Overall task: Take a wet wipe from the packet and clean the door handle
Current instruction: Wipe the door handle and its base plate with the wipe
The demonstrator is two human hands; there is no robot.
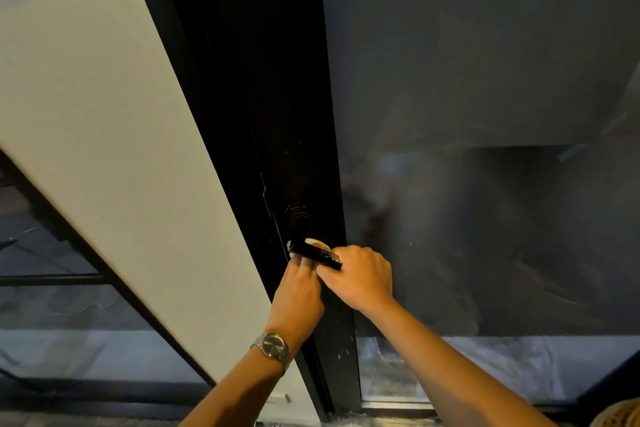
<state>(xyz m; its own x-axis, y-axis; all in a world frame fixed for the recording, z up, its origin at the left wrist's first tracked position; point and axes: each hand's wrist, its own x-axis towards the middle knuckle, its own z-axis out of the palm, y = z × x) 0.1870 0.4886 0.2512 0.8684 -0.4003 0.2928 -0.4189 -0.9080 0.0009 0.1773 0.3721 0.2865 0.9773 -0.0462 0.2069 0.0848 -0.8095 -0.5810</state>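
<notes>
Door handle (315,255) gripped by right hand (360,276); left hand (298,295) clasps wipe (317,242) around it.

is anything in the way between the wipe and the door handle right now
Nothing visible does. The wet wipe already lies against the black door handle, showing white behind the lever and at its left end. The left hand reaches it from below; the right hand grips the lever's free end.
</notes>
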